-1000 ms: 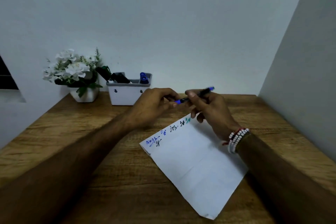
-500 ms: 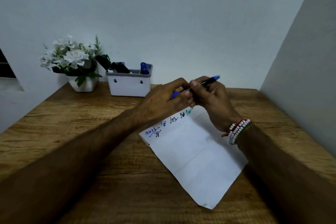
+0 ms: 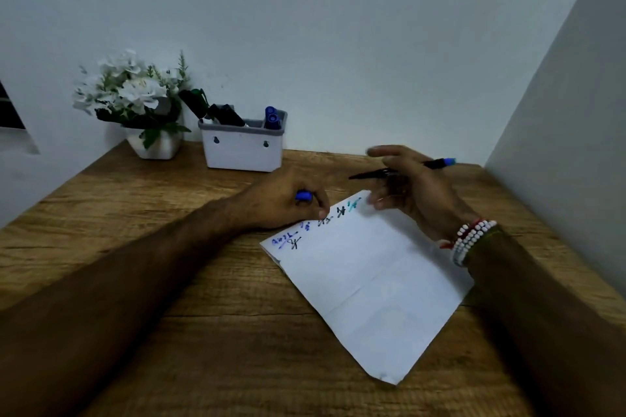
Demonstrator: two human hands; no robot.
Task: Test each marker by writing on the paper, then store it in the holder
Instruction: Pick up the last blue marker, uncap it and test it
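Note:
A white sheet of paper (image 3: 369, 281) lies at an angle on the wooden table, with blue, black and green scribbles along its far edge. My left hand (image 3: 284, 203) rests at the paper's far left corner, closed around a blue marker cap (image 3: 304, 196). My right hand (image 3: 410, 186) hovers above the paper's far right corner and holds an uncapped black marker with a blue end (image 3: 437, 164), tip pointing left. The white holder with a grey rim (image 3: 242, 149) stands at the back, with several black and blue markers in it.
A white pot of white flowers (image 3: 135, 105) stands left of the holder, against the back wall. A side wall (image 3: 559, 145) closes the table's right edge. Beaded bracelets sit on my right wrist (image 3: 471, 240).
My hands have pulled apart: the cap came off the marker and stayed in my left hand, which dropped to the paper. My right hand moved right with the marker.

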